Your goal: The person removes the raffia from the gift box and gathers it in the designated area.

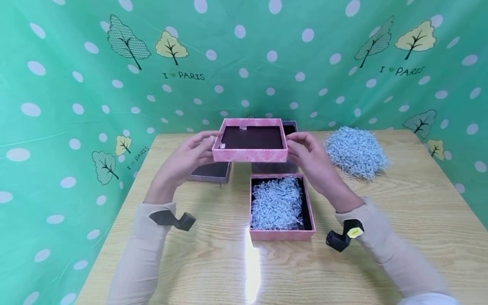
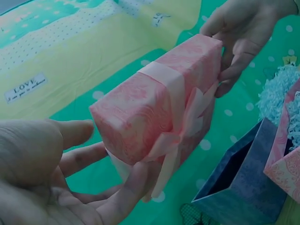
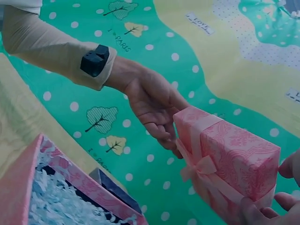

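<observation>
A pink patterned box lid [image 1: 249, 156] is held up above the table between both hands, its dark inside facing the head camera. My left hand [image 1: 187, 154] grips its left end and my right hand [image 1: 310, 163] grips its right end. Both wrist views show a pale pink ribbon with a bow [image 3: 205, 167] wrapped round the lid's outside. Below and nearer to me stands the matching pink box base [image 1: 282, 235], with light blue shredded paper [image 1: 276, 203] over its dark bottom.
Behind the raised lid stands a grey-blue box [image 1: 274, 168], partly hidden. A shallow grey-blue lid [image 1: 211, 171] lies left of it, dark side up. A loose heap of blue shredded paper [image 1: 356, 152] sits at the back right. Green dotted cloth [image 1: 244, 89] hangs behind the wooden table [image 1: 213, 271].
</observation>
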`<state>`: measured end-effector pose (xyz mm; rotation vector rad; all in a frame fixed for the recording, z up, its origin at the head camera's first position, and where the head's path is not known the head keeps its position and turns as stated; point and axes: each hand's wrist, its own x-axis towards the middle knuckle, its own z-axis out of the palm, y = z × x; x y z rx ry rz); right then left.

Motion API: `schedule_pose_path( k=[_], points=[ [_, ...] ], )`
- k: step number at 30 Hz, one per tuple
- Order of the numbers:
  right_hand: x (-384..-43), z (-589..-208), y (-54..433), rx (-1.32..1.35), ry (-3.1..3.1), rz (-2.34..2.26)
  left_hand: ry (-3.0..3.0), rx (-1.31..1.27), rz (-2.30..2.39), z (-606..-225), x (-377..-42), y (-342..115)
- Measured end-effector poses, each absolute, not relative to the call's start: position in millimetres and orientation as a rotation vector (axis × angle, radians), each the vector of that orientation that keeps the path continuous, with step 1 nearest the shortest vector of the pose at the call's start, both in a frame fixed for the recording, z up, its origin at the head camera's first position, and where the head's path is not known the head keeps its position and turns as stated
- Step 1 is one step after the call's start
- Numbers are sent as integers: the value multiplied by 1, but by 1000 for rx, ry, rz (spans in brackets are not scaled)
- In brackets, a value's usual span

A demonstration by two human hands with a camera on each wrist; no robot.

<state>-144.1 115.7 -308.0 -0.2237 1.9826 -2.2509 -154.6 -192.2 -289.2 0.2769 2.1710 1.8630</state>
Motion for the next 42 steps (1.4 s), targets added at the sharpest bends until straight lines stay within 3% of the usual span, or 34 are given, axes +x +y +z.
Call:
schedule_pose_path(
  k=[42],
  points=[
    [-137,-344,13,-136,1673,-1842,2210,262,1556,-336,-118,-316]
  ],
)
